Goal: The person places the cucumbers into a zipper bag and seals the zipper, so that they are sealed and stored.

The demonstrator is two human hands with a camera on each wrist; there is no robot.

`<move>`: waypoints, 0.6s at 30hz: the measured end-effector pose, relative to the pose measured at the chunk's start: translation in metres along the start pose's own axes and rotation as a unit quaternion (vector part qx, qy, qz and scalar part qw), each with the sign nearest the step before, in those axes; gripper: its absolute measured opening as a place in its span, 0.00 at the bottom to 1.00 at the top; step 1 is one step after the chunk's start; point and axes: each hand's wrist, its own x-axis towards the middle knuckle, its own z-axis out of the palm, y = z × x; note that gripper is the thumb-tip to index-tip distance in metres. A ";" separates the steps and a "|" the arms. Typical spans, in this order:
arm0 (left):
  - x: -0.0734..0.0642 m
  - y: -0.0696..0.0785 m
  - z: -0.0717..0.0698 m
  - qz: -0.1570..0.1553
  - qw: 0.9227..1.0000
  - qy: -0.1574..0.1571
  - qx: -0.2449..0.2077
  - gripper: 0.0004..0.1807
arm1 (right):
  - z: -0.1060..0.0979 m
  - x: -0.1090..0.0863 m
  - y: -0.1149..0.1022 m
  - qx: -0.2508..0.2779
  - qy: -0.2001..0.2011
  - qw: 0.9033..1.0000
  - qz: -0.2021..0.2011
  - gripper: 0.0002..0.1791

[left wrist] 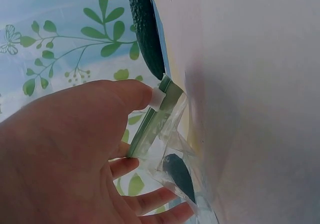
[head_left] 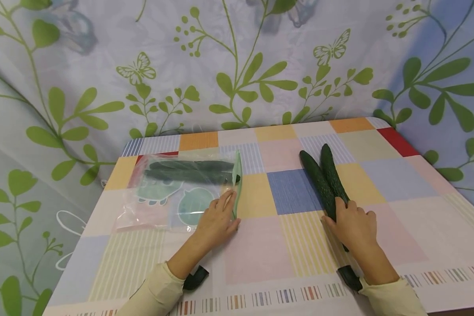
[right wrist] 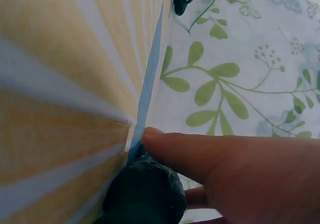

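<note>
A clear zip bag [head_left: 163, 216] with a green zip edge [head_left: 238, 169] lies flat on the left, and dark green cucumbers [head_left: 189, 166] are inside it. My left hand [head_left: 216, 223] pinches the bag's zip edge; in the left wrist view the thumb sits at the white slider [left wrist: 157, 98], other fingers behind the strip. Two more cucumbers lie side by side on the right, the left one [head_left: 315, 172] and the right one [head_left: 332, 169]. Over their near part, my right hand [head_left: 355, 223] grips them, thumb on the left side. A cucumber end [right wrist: 145, 194] shows close below the thumb in the right wrist view.
The table has a patchwork cloth [head_left: 256, 245] with a striped border. Behind it hangs a leaf-patterned curtain [head_left: 260, 57]. A white cord loop [head_left: 69, 215] hangs by the table's left edge. Black wrist cameras [head_left: 196, 278] sit at both cuffs.
</note>
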 end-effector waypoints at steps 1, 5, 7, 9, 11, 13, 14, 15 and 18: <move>0.000 0.000 0.000 0.000 1.000 0.000 0.002 0.38 | 0.000 0.000 0.000 0.003 -0.022 1.000 0.002 0.37; 0.001 0.001 -0.001 -0.001 1.000 -0.001 0.004 0.38 | -0.002 0.002 0.003 0.023 -0.095 0.995 0.010 0.39; 0.001 0.001 -0.002 -0.001 1.000 -0.002 0.005 0.38 | -0.002 0.003 0.004 0.035 -0.109 0.993 0.013 0.39; 0.002 0.001 -0.002 0.003 1.000 0.000 0.008 0.37 | -0.002 0.004 0.006 0.049 -0.116 0.992 0.016 0.39; 0.002 0.002 -0.002 0.005 1.000 0.002 0.011 0.37 | -0.001 0.005 0.009 0.068 -0.117 0.991 0.018 0.39; 0.001 0.002 -0.002 0.007 1.000 0.003 0.014 0.37 | -0.001 0.006 0.011 0.088 -0.116 0.989 0.020 0.39; 0.001 0.002 -0.002 0.007 1.000 0.005 0.015 0.37 | -0.001 0.006 0.012 0.095 -0.113 0.989 0.019 0.39; 0.001 0.002 -0.002 0.006 1.000 0.005 0.015 0.37 | -0.001 0.006 0.012 0.104 -0.109 0.988 0.017 0.39; 0.001 0.002 -0.002 0.004 1.000 0.008 0.016 0.37 | -0.001 0.008 0.013 0.124 -0.098 0.987 0.016 0.39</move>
